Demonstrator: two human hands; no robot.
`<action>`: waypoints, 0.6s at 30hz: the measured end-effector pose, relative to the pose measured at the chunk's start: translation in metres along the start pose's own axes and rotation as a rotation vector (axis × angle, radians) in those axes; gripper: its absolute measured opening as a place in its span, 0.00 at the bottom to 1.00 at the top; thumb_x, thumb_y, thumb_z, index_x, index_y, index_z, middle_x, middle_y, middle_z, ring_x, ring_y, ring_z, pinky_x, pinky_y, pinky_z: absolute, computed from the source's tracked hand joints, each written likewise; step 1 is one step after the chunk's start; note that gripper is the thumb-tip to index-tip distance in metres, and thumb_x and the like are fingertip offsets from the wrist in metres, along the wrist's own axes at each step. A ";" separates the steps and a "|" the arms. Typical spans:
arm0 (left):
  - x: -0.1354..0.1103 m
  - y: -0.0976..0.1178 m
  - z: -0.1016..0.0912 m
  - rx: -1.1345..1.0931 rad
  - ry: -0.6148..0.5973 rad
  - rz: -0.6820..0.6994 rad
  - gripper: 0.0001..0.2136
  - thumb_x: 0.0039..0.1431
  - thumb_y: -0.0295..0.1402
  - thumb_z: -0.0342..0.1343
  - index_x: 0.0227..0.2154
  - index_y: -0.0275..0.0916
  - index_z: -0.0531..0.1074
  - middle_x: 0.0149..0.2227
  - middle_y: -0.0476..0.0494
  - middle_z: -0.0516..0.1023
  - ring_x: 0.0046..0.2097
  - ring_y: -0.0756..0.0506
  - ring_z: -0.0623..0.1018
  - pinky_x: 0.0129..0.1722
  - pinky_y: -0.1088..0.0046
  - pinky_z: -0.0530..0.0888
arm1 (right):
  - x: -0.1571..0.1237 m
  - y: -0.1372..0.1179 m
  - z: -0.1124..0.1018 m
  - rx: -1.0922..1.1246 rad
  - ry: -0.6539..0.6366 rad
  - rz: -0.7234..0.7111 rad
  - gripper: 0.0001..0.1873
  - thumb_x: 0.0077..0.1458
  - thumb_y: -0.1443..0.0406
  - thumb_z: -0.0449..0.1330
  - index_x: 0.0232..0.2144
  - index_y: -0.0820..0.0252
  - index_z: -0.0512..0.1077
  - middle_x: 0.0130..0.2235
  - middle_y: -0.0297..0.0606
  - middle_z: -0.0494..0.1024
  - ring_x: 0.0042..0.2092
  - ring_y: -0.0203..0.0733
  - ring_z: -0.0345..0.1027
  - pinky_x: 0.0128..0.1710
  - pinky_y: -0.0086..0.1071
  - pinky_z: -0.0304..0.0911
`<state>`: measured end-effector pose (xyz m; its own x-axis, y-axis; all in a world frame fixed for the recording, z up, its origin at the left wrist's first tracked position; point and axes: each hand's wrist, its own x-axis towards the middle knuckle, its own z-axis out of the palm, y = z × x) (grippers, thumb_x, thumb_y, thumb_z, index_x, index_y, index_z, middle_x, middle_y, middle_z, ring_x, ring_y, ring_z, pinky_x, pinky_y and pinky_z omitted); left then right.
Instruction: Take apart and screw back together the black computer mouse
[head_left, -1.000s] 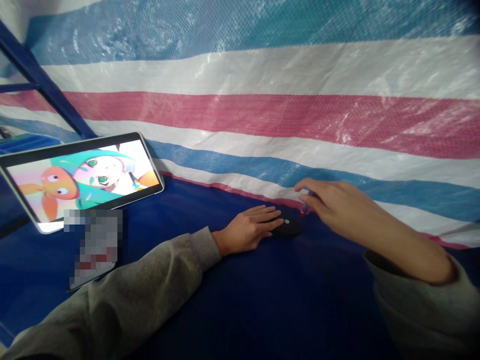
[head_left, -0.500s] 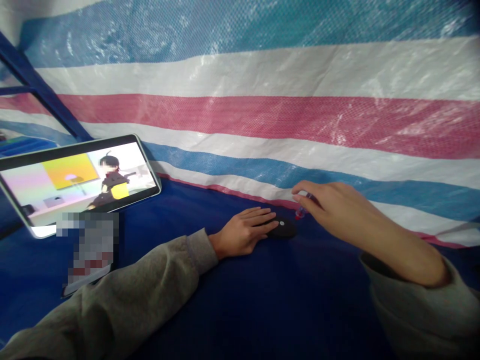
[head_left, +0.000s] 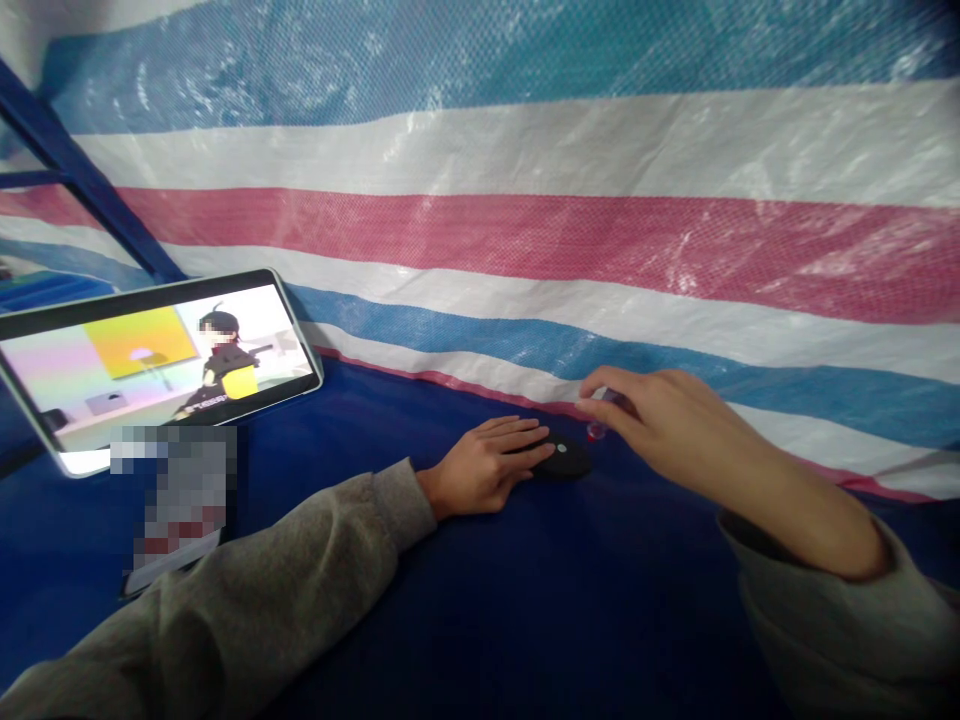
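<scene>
My left hand (head_left: 484, 464) lies flat on the dark blue surface with its fingers stretched out, the fingertips resting on a small black oval object (head_left: 564, 460) that has a pale dot on top. Just to the right, my right hand (head_left: 660, 420) hovers with its fingers pinched round a small clear item with a red tip (head_left: 598, 429), held close to the black object's far edge. Both forearms wear grey sleeves.
A tablet (head_left: 150, 360) leans at the left, playing a cartoon. A blurred-out flat item (head_left: 176, 500) lies in front of it. A striped blue, white and red tarp (head_left: 525, 230) rises behind. A blue metal bar (head_left: 82, 180) stands at the far left.
My right hand has drifted slightly left and down with the small red-tipped item, nearer the black object. The tablet picture changed from one second ago. My left hand stayed put.
</scene>
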<state>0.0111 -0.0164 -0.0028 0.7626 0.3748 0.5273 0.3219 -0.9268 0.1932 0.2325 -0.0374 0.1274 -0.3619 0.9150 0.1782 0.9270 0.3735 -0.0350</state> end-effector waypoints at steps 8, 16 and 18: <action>0.000 0.000 0.000 0.000 -0.003 0.004 0.18 0.65 0.30 0.48 0.57 0.37 0.66 0.60 0.38 0.69 0.63 0.42 0.66 0.63 0.57 0.65 | -0.001 0.000 0.003 -0.006 0.033 0.027 0.17 0.62 0.64 0.46 0.42 0.58 0.74 0.42 0.42 0.81 0.40 0.49 0.75 0.39 0.38 0.64; 0.001 0.001 0.000 -0.009 -0.003 0.020 0.18 0.65 0.28 0.48 0.57 0.37 0.66 0.60 0.38 0.69 0.64 0.43 0.65 0.63 0.57 0.64 | 0.000 -0.001 0.000 -0.042 0.024 -0.049 0.18 0.63 0.65 0.46 0.46 0.57 0.74 0.40 0.40 0.82 0.41 0.48 0.77 0.40 0.37 0.65; 0.001 0.002 0.000 -0.009 -0.001 0.021 0.19 0.65 0.28 0.49 0.57 0.37 0.66 0.60 0.38 0.69 0.64 0.43 0.65 0.64 0.58 0.64 | 0.000 -0.002 -0.001 -0.062 0.015 -0.036 0.18 0.63 0.63 0.47 0.46 0.56 0.74 0.38 0.40 0.83 0.39 0.48 0.77 0.38 0.37 0.66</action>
<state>0.0119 -0.0177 -0.0020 0.7698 0.3553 0.5303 0.3007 -0.9347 0.1898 0.2311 -0.0388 0.1288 -0.3939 0.8987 0.1925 0.9179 0.3953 0.0327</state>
